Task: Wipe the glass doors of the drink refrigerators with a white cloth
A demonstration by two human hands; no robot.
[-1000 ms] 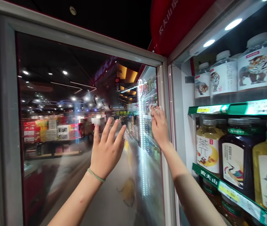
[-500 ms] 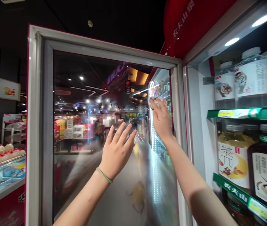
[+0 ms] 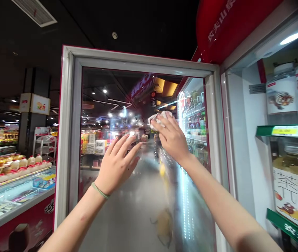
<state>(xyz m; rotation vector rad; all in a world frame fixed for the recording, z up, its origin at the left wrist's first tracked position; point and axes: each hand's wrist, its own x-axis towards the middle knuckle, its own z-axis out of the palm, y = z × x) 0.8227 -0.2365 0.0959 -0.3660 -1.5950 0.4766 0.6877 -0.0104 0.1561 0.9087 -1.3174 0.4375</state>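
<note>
A glass fridge door [image 3: 141,210] in a pale metal frame stands swung open in front of me. My right hand [image 3: 172,138] presses a crumpled white cloth [image 3: 153,121] against the upper part of the pane, right of its middle. The cloth shows beyond the fingertips, and the rest is under the fingers. To the left, my left hand [image 3: 117,164] has its fingers spread and holds nothing; whether it touches the glass I cannot tell. A green band [image 3: 100,191] circles the left wrist.
At the right is the open fridge with large labelled bottles [image 3: 293,189] on shelves with green edge strips [image 3: 287,227]. On the left, beyond the door, stands a chest freezer [image 3: 17,206] with jars along its top. A dark pillar [image 3: 33,122] rises behind it.
My right hand has moved the cloth leftward across the pane, and more of the cloth shows. My left hand stays spread before the glass. The view has turned left.
</note>
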